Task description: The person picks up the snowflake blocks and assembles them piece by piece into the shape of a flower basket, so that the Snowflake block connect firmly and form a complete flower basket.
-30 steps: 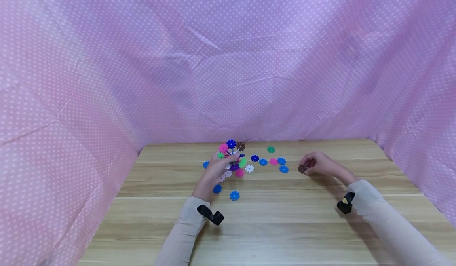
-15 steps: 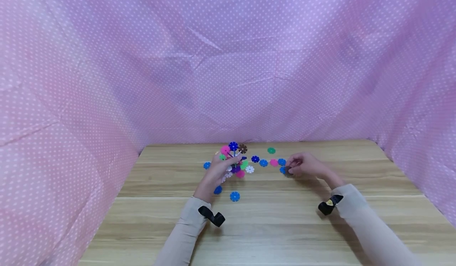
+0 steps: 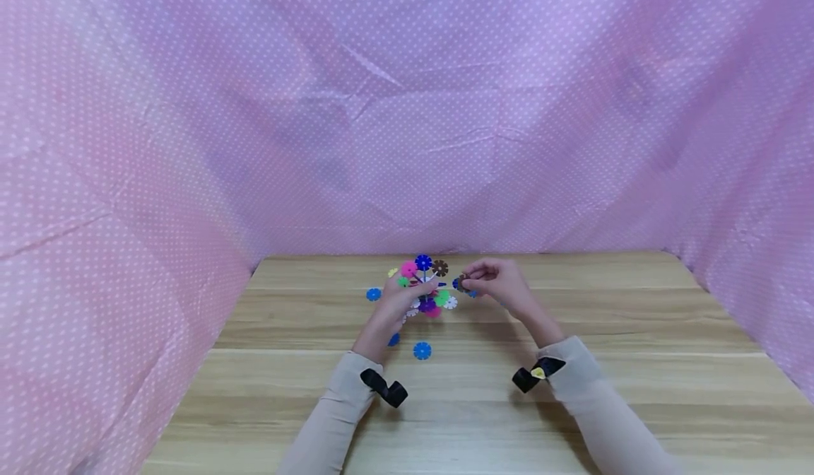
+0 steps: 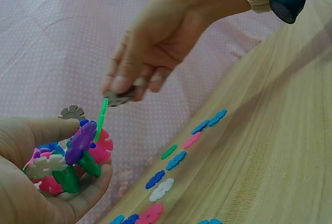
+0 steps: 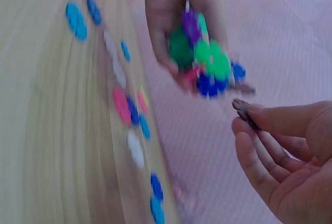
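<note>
My left hand (image 3: pixel 394 302) grips a cluster of interlocked notched plastic discs (image 4: pixel 80 143), in purple, green, pink, white, blue and brown. Part of this cluster is hidden behind the fingers and thumb. Just to its right, my right hand (image 3: pixel 505 288) pinches a single brown notched disc (image 5: pixel 244 112) between thumb and fingers. In the left wrist view the brown disc overlaps the tip of a light green disc (image 4: pixel 102 119) that sticks out of the cluster. The right wrist view shows a gap between the held disc and the cluster.
Loose discs lie on the wooden table (image 3: pixel 286 404): a blue one (image 3: pixel 422 350) in front of the left hand, another blue one (image 3: pixel 373 295) to its left. A row with white (image 4: pixel 162 190), green (image 4: pixel 169 152) and pink (image 4: pixel 192 141) discs runs rightward. Pink dotted cloth (image 3: pixel 407 143) surrounds the table.
My right hand has carried the brown disc leftward from the right of the loose discs to beside the cluster. My left hand keeps its grip nearly in place.
</note>
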### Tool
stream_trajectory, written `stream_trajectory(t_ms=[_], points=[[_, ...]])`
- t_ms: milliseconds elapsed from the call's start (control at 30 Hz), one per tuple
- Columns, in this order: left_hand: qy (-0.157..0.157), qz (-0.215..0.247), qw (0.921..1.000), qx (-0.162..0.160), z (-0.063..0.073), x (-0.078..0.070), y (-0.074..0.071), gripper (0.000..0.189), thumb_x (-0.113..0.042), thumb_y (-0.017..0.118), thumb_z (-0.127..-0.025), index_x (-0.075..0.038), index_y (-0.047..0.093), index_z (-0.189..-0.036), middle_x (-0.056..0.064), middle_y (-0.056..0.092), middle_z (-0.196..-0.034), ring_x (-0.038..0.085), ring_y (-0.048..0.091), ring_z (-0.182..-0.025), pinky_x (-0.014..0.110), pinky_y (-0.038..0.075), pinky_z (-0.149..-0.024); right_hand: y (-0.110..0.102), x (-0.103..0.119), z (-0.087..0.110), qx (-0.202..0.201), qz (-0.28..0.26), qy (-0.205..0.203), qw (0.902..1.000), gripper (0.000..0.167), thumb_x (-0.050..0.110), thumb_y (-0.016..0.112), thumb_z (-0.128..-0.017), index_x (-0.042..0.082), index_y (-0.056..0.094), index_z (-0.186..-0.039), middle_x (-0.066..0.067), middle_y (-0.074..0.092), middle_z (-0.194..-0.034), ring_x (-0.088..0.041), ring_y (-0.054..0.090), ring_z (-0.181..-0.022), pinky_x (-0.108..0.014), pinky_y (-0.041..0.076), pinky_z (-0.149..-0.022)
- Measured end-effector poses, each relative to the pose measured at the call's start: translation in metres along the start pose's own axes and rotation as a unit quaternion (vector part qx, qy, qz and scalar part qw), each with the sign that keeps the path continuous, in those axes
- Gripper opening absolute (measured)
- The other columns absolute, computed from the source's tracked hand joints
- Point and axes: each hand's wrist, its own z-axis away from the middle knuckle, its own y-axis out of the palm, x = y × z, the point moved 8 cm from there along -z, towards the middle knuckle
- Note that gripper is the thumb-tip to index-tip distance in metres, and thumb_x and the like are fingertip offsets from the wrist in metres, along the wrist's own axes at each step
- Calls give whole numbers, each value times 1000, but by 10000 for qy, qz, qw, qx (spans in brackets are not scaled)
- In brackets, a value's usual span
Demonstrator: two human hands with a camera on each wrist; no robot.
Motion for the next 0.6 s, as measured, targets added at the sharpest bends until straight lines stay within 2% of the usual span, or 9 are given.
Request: stream_trajectory(t_ms=[100, 300, 433, 600], points=[[49, -12, 10000, 0, 0, -1, 1, 63, -30, 83, -86, -14, 56, -141, 9, 62, -134, 26, 57, -127, 45, 44, -112, 10, 8, 0, -228, -141, -104, 9996, 26, -2, 77, -86, -14, 69, -107, -24, 74, -94, -7, 69, -69, -27, 61, -62], [141, 113, 9998, 21, 0, -3, 3, 53, -24, 82, -87, -8, 61, -133, 8, 67, -124, 21, 62, -115, 39, 49, -105, 19, 11, 1, -613, -202, -76, 9979, 23, -4, 77, -85, -13, 70, -105, -26, 73, -93, -7, 68, -67, -38, 63, -66], [175, 121, 9998, 3, 1, -5, 2, 48, -25, 82, -87, -12, 63, -129, 9, 68, -124, 22, 63, -116, 40, 49, -106, 22, 7, 1, -721, -158, -82, 9972, 23, -5, 77, -84, -14, 70, -105, -28, 73, -93, -11, 70, -67, -31, 62, -63], [230, 50, 9997, 35, 1, -5, 2, 52, -27, 82, -87, -16, 61, -134, 10, 66, -132, 25, 61, -122, 43, 47, -110, 23, 4, 1, -786, -107, -163, 9967, 22, -4, 78, -85, -13, 72, -104, -30, 74, -94, -16, 72, -70, -26, 60, -60]])
